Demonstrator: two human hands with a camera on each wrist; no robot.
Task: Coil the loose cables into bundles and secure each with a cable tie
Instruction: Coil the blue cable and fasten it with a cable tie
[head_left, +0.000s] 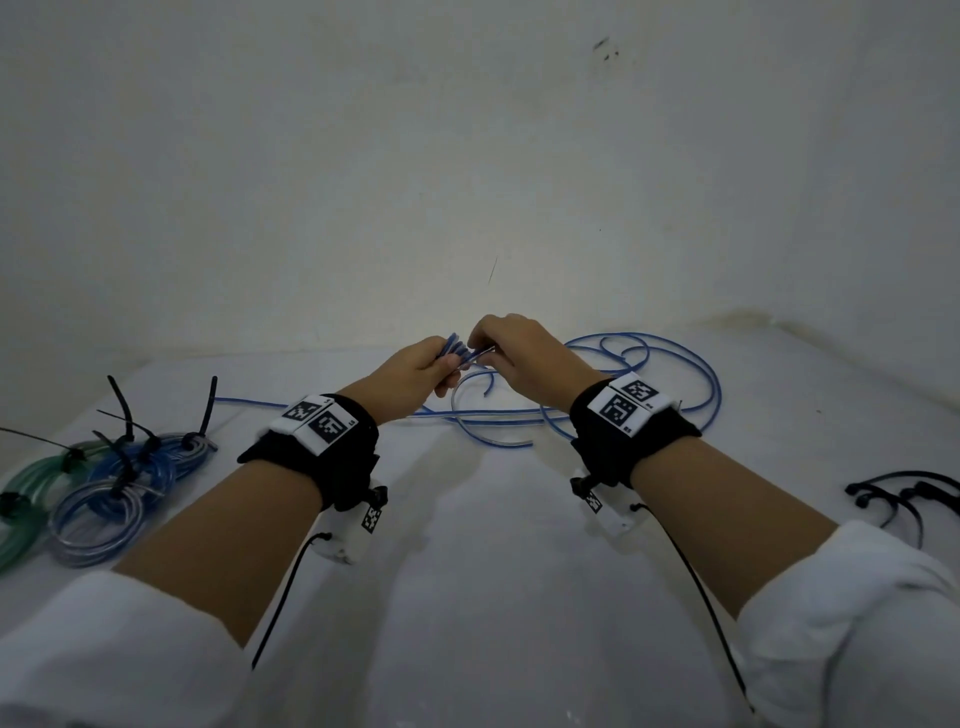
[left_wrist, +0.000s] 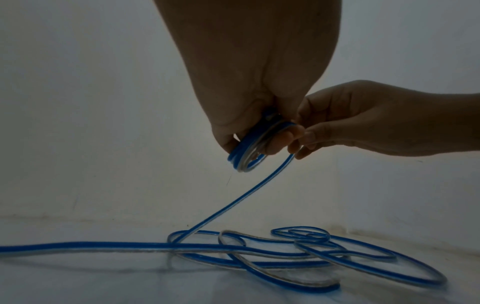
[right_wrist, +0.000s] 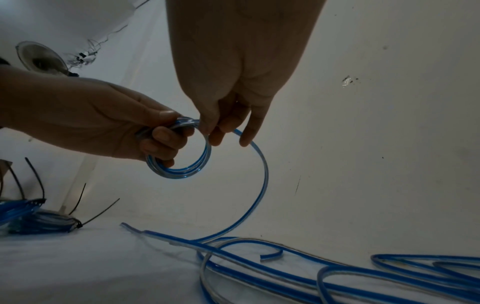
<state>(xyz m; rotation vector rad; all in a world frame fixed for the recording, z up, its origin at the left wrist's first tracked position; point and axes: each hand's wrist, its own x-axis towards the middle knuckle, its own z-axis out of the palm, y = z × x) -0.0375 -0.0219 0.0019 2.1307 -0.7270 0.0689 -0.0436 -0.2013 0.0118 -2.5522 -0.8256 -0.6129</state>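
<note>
**Blue cable half-coiled between two hands**

Blue-and-clear cable sprawls in loose loops over the white surface, on the right side near the wall. One strand rises from that tangle to the hands, which meet above the surface.

The left hand grips a small coil of a few turns, its fingers curled through the ring and its thumb pressing on top. The right hand sits just beside it, touching the coil's upper edge, and pinches the rising strand between thumb and fingertips. From that pinch the strand arcs down to the surface in a wide curve. A cut end of cable lies near where the arc lands.

At the far left of the surface lie finished bundles, blue and green, each cinched with black cable ties whose tails stick up. A few loose black cable ties lie at the right edge, well apart from the hands. Both wrists carry black bands with printed markers, and white sleeves are pushed up the forearms.
</note>
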